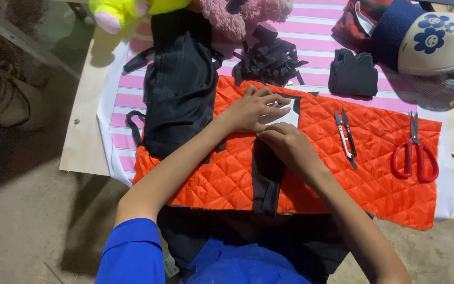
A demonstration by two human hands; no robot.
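- Left hand, fingers spread flat, pressing white paper template at frame centre.
- Right hand, curled, pinching black fabric strip just below template, upon orange quilted fabric.

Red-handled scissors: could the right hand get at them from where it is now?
Probably yes. The red-handled scissors lie in the open on the orange quilted fabric, to the right of the right hand; only the small thread snips lie between.

Home sewing workshop, plywood table on bare concrete floor, quilted fabric, scissors, thread snips
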